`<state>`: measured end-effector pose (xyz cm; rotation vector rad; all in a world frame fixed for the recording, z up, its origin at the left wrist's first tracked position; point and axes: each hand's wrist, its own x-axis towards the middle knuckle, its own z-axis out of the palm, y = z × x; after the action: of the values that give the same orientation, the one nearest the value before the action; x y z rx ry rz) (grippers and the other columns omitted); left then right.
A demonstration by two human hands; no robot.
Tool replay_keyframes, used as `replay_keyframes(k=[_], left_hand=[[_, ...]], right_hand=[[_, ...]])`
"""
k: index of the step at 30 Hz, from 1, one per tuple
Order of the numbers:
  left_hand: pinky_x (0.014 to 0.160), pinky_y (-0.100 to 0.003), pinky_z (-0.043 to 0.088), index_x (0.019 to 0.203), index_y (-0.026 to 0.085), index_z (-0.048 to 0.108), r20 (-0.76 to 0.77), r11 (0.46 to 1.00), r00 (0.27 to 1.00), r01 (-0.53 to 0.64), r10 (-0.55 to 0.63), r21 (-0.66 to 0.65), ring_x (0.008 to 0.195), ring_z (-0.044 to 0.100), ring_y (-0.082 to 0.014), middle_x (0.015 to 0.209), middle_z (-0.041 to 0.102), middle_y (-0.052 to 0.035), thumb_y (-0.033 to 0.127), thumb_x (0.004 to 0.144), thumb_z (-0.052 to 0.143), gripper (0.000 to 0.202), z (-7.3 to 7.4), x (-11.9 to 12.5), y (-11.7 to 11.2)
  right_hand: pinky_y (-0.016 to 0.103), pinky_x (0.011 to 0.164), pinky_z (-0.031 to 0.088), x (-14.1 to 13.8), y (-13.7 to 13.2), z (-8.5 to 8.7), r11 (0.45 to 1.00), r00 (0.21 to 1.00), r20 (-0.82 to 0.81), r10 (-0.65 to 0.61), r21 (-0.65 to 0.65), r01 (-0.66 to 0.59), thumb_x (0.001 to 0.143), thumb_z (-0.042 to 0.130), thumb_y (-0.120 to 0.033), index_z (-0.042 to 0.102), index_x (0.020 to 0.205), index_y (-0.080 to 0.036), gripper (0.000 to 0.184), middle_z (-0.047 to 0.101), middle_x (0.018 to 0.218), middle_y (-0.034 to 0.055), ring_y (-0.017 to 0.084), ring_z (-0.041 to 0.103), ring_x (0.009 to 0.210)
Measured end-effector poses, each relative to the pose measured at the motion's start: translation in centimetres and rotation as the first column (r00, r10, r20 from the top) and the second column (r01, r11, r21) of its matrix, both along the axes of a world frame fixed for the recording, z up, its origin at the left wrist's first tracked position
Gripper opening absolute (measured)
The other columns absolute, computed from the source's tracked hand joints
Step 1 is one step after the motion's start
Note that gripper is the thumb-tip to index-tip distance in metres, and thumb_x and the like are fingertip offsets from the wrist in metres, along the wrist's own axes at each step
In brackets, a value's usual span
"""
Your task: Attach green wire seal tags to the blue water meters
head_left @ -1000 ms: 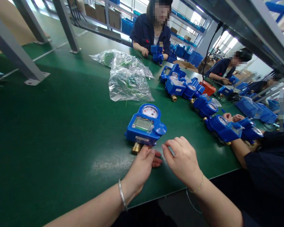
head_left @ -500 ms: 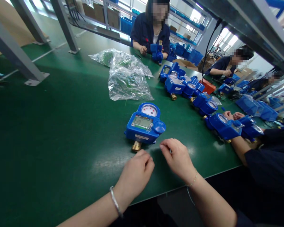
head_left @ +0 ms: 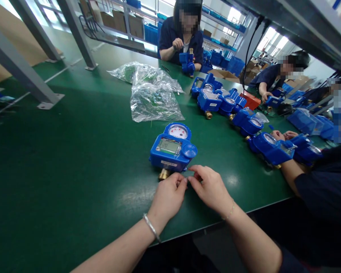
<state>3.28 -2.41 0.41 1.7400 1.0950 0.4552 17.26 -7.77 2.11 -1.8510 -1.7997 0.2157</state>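
Observation:
A blue water meter (head_left: 172, 149) with a round dial, a grey display and a brass fitting lies on the green table (head_left: 74, 151) just beyond my hands. My left hand (head_left: 167, 197) is curled, its fingertips pinched together right below the meter's near edge. My right hand (head_left: 211, 187) is also curled, and its fingertips meet those of the left hand. Whatever they pinch between them is too small to make out. A silver bangle sits on my left wrist, a thin bracelet on my right.
Clear plastic bags of parts (head_left: 153, 94) lie further back. A row of blue meters (head_left: 230, 110) runs along the right side. A person's hands (head_left: 282, 135) hold a meter at right; two other people work at the far end. Steel frame legs (head_left: 31, 79) stand at left.
My two hands have drawn together in front of the meter, until their fingertips meet. The person at the far end has raised a hand.

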Motion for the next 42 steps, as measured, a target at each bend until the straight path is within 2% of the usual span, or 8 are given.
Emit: replay_keyframes(k=[3, 9, 15, 22, 28, 30, 37, 42], left_hand=[[0.053, -0.026, 0.028, 0.063, 0.020, 0.051, -0.141, 0.986, 0.985, 0.114, -0.097, 0.118, 0.054, 0.051, -0.0165, 0.057, 0.055, -0.0002, 0.030, 0.083, 0.050, 0.022, 0.9, -1.7, -0.3], [0.068, -0.035, 0.039, 0.072, 0.021, 0.058, -0.481, 0.835, 0.820, 0.477, -0.310, 0.274, 0.075, 0.055, -0.0223, 0.083, 0.058, -0.0067, 0.025, 0.086, 0.041, 0.022, 2.8, -5.6, -1.3], [0.104, -0.042, 0.031, 0.070, 0.022, 0.063, -0.249, 0.716, 0.787, 0.616, -0.564, 0.328, 0.123, 0.040, -0.0275, 0.134, 0.045, -0.0032, 0.018, 0.080, 0.048, 0.018, 4.6, -5.6, -0.8], [0.102, -0.038, 0.037, 0.069, 0.023, 0.064, -0.002, 0.740, 0.777, 0.601, -0.630, 0.301, 0.120, 0.046, -0.0262, 0.128, 0.053, -0.0033, 0.014, 0.079, 0.050, 0.020, 5.4, -4.6, -0.5], [0.097, -0.028, 0.039, 0.072, 0.020, 0.059, -0.076, 0.701, 0.760, 0.630, -0.646, 0.335, 0.116, 0.048, -0.0216, 0.127, 0.048, -0.0062, 0.020, 0.083, 0.051, 0.014, 5.0, -4.6, 0.0], [0.094, -0.028, 0.040, 0.075, 0.020, 0.057, -0.011, 0.751, 0.795, 0.577, -0.606, 0.322, 0.114, 0.048, -0.0215, 0.125, 0.048, -0.0061, 0.025, 0.085, 0.051, 0.012, 4.7, -4.6, 0.4], [0.070, -0.025, 0.042, 0.079, 0.021, 0.056, 0.055, 0.843, 0.869, 0.458, -0.491, 0.282, 0.076, 0.057, -0.0159, 0.080, 0.060, -0.0006, 0.032, 0.089, 0.047, 0.017, 3.1, -3.5, 0.9], [0.065, -0.026, 0.043, 0.099, 0.021, 0.047, 0.097, 0.895, 0.911, 0.366, -0.400, 0.254, 0.066, 0.060, -0.0146, 0.072, 0.061, 0.0027, 0.027, 0.091, 0.042, 0.011, 2.5, -3.0, 0.1]], right_hand=[[0.033, 0.076, 0.043, 1.1, -1.8, -0.9, 0.999, 0.996, -0.080, -0.039, -0.014, 0.038, 0.081, 0.053, -0.015, 0.055, 0.111, -0.021, 0.031, 0.064, 0.083, 0.0014, 0.018, 0.057, 0.079], [0.032, 0.077, 0.048, 0.7, -4.8, -3.6, 0.985, 0.896, -0.427, -0.125, 0.053, 0.163, 0.084, 0.050, -0.016, 0.058, 0.099, -0.020, 0.017, 0.061, 0.092, 0.0049, 0.017, 0.058, 0.086], [0.032, 0.083, 0.051, -2.1, -4.4, -4.3, 0.985, 0.782, -0.622, -0.036, 0.112, 0.134, 0.083, 0.052, -0.018, 0.055, 0.107, -0.022, 0.024, 0.051, 0.113, 0.0097, 0.019, 0.053, 0.105], [0.037, 0.086, 0.052, -4.5, -4.6, -3.6, 0.968, 0.624, -0.781, 0.007, 0.163, 0.193, 0.085, 0.046, -0.015, 0.031, 0.130, -0.027, 0.049, 0.045, 0.122, 0.0109, 0.017, 0.056, 0.100], [0.036, 0.089, 0.049, -3.4, -4.5, -2.0, 0.970, 0.867, -0.498, 0.004, 0.213, 0.117, 0.087, 0.046, -0.013, 0.054, 0.119, -0.028, 0.036, 0.056, 0.109, 0.0067, 0.018, 0.056, 0.101], [0.034, 0.080, 0.052, -3.1, -4.4, -2.1, 0.973, 0.785, -0.619, -0.030, 0.162, 0.165, 0.088, 0.047, -0.019, 0.052, 0.121, -0.028, 0.034, 0.058, 0.109, 0.0068, 0.017, 0.061, 0.090], [0.024, 0.063, 0.049, -2.8, -3.5, -3.6, 0.982, 0.184, -0.980, 0.076, 0.106, 0.158, 0.085, 0.058, -0.030, 0.049, 0.112, -0.026, 0.029, 0.063, 0.102, 0.0051, 0.010, 0.058, 0.072], [0.024, 0.069, 0.046, -2.5, -3.6, -4.1, 0.988, 0.048, -0.992, 0.113, 0.118, 0.104, 0.084, 0.061, -0.027, 0.056, 0.106, -0.024, 0.023, 0.064, 0.103, 0.0055, 0.009, 0.057, 0.073]])
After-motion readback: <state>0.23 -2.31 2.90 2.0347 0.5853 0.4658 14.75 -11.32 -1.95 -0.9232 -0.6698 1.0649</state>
